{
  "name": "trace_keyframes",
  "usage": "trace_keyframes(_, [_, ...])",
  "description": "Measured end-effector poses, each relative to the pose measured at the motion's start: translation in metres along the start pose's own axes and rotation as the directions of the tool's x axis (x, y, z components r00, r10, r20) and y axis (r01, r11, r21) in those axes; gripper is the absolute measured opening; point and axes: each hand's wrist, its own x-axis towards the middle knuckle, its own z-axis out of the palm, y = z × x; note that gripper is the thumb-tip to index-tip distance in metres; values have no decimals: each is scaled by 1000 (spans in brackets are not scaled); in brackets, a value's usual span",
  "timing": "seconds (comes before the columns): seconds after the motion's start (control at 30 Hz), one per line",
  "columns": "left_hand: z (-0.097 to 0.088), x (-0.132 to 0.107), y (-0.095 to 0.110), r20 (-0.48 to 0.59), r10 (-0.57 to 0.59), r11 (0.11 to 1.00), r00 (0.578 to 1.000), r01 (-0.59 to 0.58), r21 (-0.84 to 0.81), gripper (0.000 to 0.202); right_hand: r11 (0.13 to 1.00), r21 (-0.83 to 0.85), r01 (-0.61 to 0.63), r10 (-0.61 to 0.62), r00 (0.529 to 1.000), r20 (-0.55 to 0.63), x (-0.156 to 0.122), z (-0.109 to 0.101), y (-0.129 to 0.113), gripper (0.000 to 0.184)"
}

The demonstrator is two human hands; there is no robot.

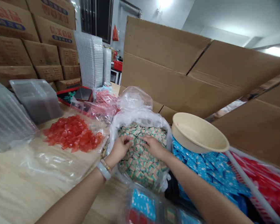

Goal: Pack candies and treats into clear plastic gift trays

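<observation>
A clear plastic bag (163,118) stands open in the middle, full of small green-and-beige wrapped pieces (137,169). Over the left part of the heap is my left hand (120,149), its thumb and fingers curled together at the tips; anything pinched there is too small to make out. My right hand (154,147) reaches in from the right, fingers stretched out and touching the pieces. Just below the bag, a clear compartment tray (142,214) holds blue and red packets and some of the green-and-beige pieces.
Red wrapped pieces (72,132) lie in a pile at left, near stacked clear trays (37,99). At right, a cream basin (200,132) rests on blue packets (207,169), beside red packets (268,177). Cardboard (165,59) rises behind; boxes (46,56) are stacked at back left.
</observation>
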Motion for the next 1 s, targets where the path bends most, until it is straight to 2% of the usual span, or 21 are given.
trace_keyframes(0.13, [-1,9,3,56,0,999,998,-2,40,20,991,-129,-39,46,998,47,5,2,-5,25])
trace_keyframes(0.3, [5,24,20,179,32,982,983,-64,178,20,980,-169,-109,98,993,-70,-7,8,-12,26])
trace_keyframes(0.4, [13,25,26,241,62,954,969,-129,270,17,979,-175,-107,89,990,-107,-15,9,-13,17])
trace_keyframes(0.5, [18,19,25,230,108,924,967,-183,335,19,980,-173,-101,77,987,-138,-23,5,-12,14])
trace_keyframes(0.63, [18,7,24,216,208,875,954,-280,395,23,977,-186,-104,79,987,-137,-32,3,-10,21])
trace_keyframes(0.73, [17,0,25,256,327,791,910,-412,452,23,985,-159,-62,45,993,-113,-34,6,-6,23])
trace_keyframes(0.83, [15,-3,26,300,365,745,882,-469,474,22,993,-109,-43,30,993,-115,-32,9,-4,19])
trace_keyframes(0.93, [15,-1,26,327,342,759,881,-464,456,19,998,-41,-51,46,992,-119,-29,13,-1,19])
trace_keyframes(1.0, [16,1,25,333,310,805,891,-432,407,18,997,19,-68,70,990,-125,-27,15,1,21])
